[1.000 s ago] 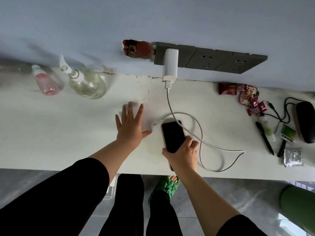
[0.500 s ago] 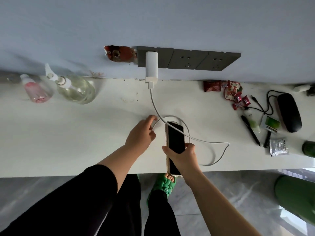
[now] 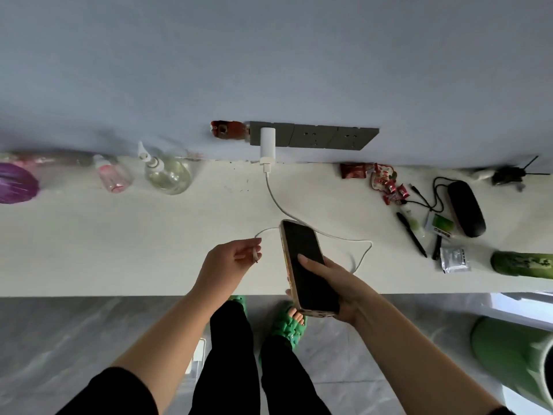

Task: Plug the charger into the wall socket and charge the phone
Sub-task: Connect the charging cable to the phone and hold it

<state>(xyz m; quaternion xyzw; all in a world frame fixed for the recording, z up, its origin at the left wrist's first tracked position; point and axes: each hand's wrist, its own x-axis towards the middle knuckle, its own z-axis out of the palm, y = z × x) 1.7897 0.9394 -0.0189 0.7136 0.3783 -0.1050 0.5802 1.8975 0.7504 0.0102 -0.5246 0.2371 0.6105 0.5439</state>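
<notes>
Surface (image 3: 119,250): white, below wall socket (image 3: 314,139), charger (image 3: 267,145) plugged at 12 o'clock. Phone (image 3: 305,265): rigid, slippery; gripped edgewise by right hand (image 3: 338,283). Cable (image 3: 338,238): limp; plug pinched by left hand (image 3: 230,262).

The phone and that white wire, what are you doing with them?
A person is getting the phone ready to charge. The white charger is already plugged into the wall socket. The right hand holds the phone up over the counter's edge, its screen dark. The left hand pinches the loose end of the cable in its fingers. The cable is not in the phone yet.
</notes>
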